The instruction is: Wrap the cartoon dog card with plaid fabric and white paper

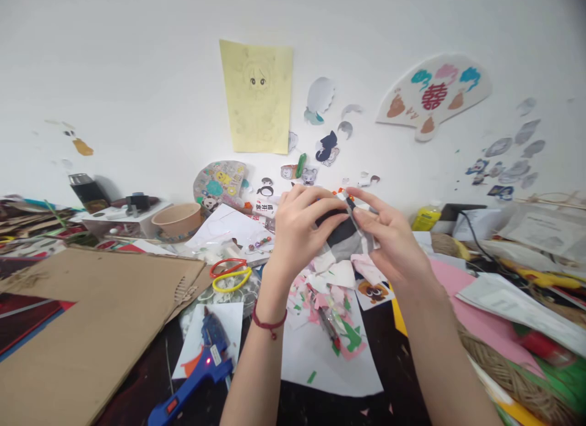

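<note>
Both hands are raised in the middle of the head view around a black-and-grey piece with a whitish edge [343,238]; its exact kind I cannot make out. My left hand [304,221], with a dark red cord bracelet on the wrist, pinches it from the left. From the other side, my right hand [389,237] grips the pale strip along its edge between thumb and fingers. Below them, pink and green paper scraps [332,316] lie on a white sheet [315,374]. A blue glue gun [201,371] with a lit red light rests left of my left forearm.
Cut cardboard [82,316] covers the left side. Scissors with red and yellow handles [231,276] lie beyond the glue gun. A tan bowl [177,220] stands farther back. Pink paper [485,310] and coiled twine [508,371] crowd the right. Behind everything is a white wall with drawings [259,102].
</note>
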`<control>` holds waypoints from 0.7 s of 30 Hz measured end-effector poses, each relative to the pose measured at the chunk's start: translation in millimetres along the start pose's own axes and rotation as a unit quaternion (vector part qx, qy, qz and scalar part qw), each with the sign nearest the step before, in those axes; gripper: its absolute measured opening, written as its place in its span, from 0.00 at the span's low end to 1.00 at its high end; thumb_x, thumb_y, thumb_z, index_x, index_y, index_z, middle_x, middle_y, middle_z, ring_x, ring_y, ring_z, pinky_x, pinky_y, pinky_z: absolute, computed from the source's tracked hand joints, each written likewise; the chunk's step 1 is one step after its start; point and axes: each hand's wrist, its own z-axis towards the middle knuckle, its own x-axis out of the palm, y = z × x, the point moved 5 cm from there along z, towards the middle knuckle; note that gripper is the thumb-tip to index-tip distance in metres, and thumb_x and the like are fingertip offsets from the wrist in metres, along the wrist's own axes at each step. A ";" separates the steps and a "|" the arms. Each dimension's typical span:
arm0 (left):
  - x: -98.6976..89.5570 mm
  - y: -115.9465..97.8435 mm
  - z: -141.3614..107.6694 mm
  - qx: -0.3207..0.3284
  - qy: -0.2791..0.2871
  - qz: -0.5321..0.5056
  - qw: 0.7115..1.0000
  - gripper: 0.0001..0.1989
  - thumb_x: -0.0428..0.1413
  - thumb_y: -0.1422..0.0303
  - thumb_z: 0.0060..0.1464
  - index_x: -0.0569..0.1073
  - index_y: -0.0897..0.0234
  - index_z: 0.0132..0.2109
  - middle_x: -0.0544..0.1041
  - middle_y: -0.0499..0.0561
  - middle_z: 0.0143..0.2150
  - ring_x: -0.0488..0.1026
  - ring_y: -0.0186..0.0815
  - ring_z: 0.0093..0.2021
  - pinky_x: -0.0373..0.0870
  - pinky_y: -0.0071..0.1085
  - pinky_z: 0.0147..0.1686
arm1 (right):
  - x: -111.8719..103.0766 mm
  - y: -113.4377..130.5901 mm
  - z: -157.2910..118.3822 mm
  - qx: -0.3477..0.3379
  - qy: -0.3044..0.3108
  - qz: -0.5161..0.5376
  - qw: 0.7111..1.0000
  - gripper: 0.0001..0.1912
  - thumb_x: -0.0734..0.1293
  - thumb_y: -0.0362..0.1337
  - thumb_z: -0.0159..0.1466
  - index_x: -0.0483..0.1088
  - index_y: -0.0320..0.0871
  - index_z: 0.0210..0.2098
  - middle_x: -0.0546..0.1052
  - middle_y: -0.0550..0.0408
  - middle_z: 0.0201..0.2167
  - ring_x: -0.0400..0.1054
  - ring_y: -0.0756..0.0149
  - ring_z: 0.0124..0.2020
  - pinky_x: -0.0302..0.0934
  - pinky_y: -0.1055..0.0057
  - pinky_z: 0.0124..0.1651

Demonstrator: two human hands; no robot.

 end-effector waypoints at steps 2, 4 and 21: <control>0.8 3.0 -1.3 -0.003 0.008 0.001 1.000 0.06 0.60 0.62 0.60 0.80 0.58 0.40 0.81 0.49 0.40 0.72 0.37 0.43 0.64 0.38 0.47 | 0.1 1.7 -1.7 0.003 -0.003 -0.006 1.000 0.27 0.74 0.46 0.60 0.70 0.51 0.58 0.82 0.53 0.40 0.77 0.57 0.42 0.72 0.61 0.46; 1.5 5.0 -2.3 0.003 0.016 0.008 1.000 0.07 0.61 0.61 0.59 0.80 0.57 0.40 0.81 0.49 0.42 0.71 0.37 0.44 0.63 0.39 0.48 | 0.0 3.2 -2.5 0.008 -0.012 0.000 1.000 0.27 0.73 0.45 0.60 0.70 0.51 0.58 0.81 0.52 0.43 0.77 0.57 0.44 0.72 0.61 0.47; 2.6 46.9 -16.3 -0.203 -0.091 0.031 0.974 0.16 0.54 0.61 0.65 0.75 0.62 0.30 0.78 0.50 0.31 0.69 0.35 0.32 0.62 0.33 0.39 | -8.0 -7.6 6.6 0.032 -0.039 0.026 0.998 0.25 0.75 0.42 0.57 0.72 0.50 0.54 0.82 0.52 0.41 0.78 0.55 0.44 0.74 0.58 0.46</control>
